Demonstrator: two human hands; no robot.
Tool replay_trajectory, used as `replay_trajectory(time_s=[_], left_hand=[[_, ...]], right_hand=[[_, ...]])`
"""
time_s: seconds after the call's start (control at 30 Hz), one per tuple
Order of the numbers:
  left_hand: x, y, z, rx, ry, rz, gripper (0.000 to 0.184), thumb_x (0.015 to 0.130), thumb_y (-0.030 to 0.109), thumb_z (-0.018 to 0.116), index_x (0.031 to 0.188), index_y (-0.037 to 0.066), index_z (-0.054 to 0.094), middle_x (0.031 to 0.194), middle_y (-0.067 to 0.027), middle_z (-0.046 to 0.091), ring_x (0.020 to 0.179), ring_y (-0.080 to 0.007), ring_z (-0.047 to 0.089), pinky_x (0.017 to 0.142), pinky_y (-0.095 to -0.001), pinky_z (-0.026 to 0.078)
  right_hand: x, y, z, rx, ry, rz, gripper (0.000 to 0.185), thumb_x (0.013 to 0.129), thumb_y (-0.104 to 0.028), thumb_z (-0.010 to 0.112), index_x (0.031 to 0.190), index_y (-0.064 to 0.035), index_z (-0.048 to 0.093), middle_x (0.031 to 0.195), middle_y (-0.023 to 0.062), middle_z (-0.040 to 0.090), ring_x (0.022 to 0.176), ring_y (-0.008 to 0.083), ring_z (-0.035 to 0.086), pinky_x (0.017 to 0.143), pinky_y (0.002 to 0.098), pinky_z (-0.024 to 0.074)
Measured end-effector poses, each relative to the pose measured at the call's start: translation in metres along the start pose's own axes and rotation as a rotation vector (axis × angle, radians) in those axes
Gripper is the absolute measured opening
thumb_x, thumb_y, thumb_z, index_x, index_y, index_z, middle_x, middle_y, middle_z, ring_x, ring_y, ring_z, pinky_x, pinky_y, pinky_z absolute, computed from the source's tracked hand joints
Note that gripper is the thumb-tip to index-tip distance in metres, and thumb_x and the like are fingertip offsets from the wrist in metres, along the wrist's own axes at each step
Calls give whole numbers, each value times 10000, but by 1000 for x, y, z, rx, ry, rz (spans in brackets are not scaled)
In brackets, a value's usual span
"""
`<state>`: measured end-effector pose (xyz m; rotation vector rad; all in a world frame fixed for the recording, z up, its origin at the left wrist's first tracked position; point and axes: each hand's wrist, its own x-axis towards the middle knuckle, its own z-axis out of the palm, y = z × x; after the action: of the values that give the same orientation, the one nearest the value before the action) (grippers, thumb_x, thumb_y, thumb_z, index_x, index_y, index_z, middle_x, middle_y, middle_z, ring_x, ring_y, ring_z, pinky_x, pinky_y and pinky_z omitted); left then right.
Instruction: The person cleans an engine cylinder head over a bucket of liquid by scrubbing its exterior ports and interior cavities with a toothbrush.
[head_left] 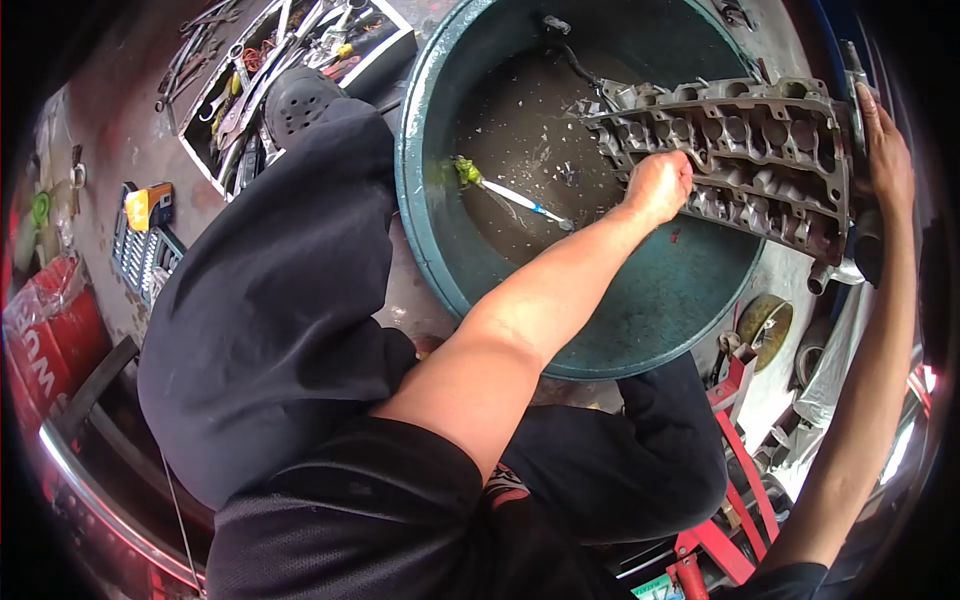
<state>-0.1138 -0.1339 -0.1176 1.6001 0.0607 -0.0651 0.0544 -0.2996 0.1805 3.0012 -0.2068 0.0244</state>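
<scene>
Green walls of a round tub [640,325] enclose a murky brown bottom flecked with pale bits, and clock directions here run from the tub's middle. A toothbrush [510,195] slants inside at nine, a clump of green at its handle end, and a dark tube [577,66] curves down at twelve. Outside, a white-edged tray [203,167] crammed with wrenches sits towards ten, a grey clog [300,105] overlapping its near side; a blue socket case [130,235] lies at nine, a red container [45,340] lower, at half past eight. Dark trousers [270,290] fill eight o'clock, covering floor, while a red frame [715,548] stands near five and a yellowish ring [765,332] near four. The cylinder head [790,185], the piece in hand, reaches across the rim at three, inner end over the tub. Entering from seven, the left forearm hides some of that rim; the left hand [660,187] hangs back uppermost at the casting's middle, grip curled together, though whether it pinches anything is hidden. Rising from five, the right hand [885,150] braces the outer end, fingers towards twelve; I cannot tell whether its grip closes round.
</scene>
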Motion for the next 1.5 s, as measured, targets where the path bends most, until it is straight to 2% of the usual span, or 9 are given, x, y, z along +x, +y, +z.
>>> replay_trajectory(time_s=[0.07,0.2,0.4,0.57,0.63,0.77,1.2,1.27,1.5], left_hand=[[0,-4,2,181,72,231,64,762,59,613,811,19,607,726,-169,639,712,-352,638,665,-436,512],[4,4,-9,239,-45,260,64,757,65,597,793,13,584,749,-172,639,779,-361,638,714,-466,512],[0,11,-4,362,-87,205,131,752,110,608,826,7,575,803,-165,652,829,-354,642,756,-462,515],[-6,18,10,313,32,11,168,754,143,608,852,11,575,796,-182,651,805,-366,647,756,-465,513],[-7,20,19,156,96,-172,174,759,158,588,852,11,582,762,-213,647,744,-407,641,703,-466,508],[-1,10,14,-576,-73,-513,58,816,37,564,851,-1,590,656,-42,568,518,-133,546,467,-300,483],[-16,25,9,-984,-21,-759,97,873,29,620,961,3,587,755,-82,631,624,-170,613,588,-295,535],[-17,21,11,-701,58,-689,144,837,-17,647,958,24,579,771,-62,616,628,-147,597,572,-283,521],[-1,8,4,-627,-146,-574,136,834,-23,682,910,45,592,742,-27,605,587,-108,559,475,-238,458]], right_hand=[[-4,-2,1,63,14,-13,752,888,-722,393,1332,-138,559,1229,166,627,1193,296,569,1009,361,393],[-2,-1,0,-31,43,-38,731,907,-700,385,1332,-131,555,1227,161,629,1198,290,566,1006,360,393],[-1,1,1,-17,52,-96,747,877,-730,406,1335,-161,562,1235,160,628,1183,299,576,1011,363,389],[-2,0,0,32,-17,-21,717,861,-717,433,1341,-198,553,1194,161,641,1063,317,639,735,416,575],[-17,-22,-10,39,-35,41,696,872,-705,423,1339,-207,555,1192,160,638,1048,303,646,783,403,558],[-16,-17,-7,-9,-3,-28,700,888,-698,401,1334,-182,559,1241,151,622,1163,320,582,956,376,442],[-74,-91,-38,-87,142,60,592,915,-592,453,1068,-75,698,1024,233,669,998,389,631,865,465,467],[-73,-93,-39,-59,152,53,590,915,-590,457,1067,-73,699,1022,237,668,999,391,630,864,467,468],[-73,-89,-47,-107,101,94,629,908,-626,435,1027,-64,693,990,229,675,960,394,640,832,479,483]])
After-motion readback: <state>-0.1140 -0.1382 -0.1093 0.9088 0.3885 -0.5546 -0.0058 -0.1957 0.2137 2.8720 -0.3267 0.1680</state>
